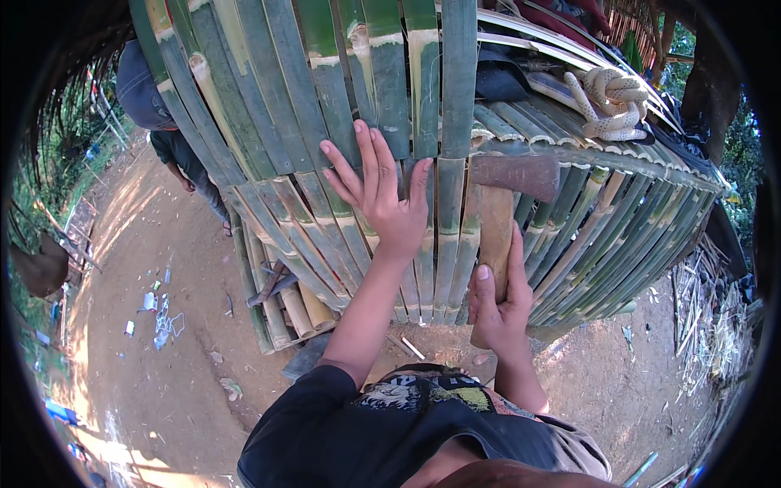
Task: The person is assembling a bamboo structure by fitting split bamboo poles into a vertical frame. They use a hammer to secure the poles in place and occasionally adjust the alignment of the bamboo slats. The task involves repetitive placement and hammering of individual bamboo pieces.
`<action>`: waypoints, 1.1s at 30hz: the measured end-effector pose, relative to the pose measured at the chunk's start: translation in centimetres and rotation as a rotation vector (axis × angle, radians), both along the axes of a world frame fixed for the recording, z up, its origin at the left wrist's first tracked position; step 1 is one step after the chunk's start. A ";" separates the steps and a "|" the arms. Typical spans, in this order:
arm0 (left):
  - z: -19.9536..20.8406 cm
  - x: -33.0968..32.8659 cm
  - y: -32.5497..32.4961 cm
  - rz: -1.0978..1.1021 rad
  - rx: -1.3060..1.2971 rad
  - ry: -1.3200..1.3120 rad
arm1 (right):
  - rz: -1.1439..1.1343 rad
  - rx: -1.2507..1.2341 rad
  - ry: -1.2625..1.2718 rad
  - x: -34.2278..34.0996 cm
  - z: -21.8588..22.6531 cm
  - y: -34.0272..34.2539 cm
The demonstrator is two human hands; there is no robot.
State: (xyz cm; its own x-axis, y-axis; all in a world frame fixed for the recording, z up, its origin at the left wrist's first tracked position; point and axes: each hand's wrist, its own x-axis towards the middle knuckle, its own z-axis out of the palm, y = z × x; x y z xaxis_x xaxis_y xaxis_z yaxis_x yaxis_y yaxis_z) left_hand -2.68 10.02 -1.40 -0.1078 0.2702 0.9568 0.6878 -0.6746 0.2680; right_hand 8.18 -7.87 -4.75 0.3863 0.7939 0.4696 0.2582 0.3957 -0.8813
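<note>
Across the green bamboo slats [329, 106], the left hand [378, 187] is down, fingers spread wide, holding nothing; and at the slats' right side, there's the axe [498, 215], right hand [503, 313] closed round its wooden handle, blade edge facing away to the right. Is the head touching the slats? Can't tell from above. Handling this well, I'd say, wants that left palm steady and clear of the blade, the right grip firm, the head under control. Now the surface: slats side by side, thin gaps, pale nodes, one row's ends meeting the next near the fingertips. Right of the slats, dotted gloves [612, 102] lie bunched; left of them, a person [183, 154] on bare earth [191, 350] with scattered litter [149, 302].
</note>
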 end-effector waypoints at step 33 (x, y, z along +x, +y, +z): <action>-1.7 -0.1 0.0 -0.030 0.003 0.192 | -0.117 0.295 -0.501 -1.9 -0.2 4.2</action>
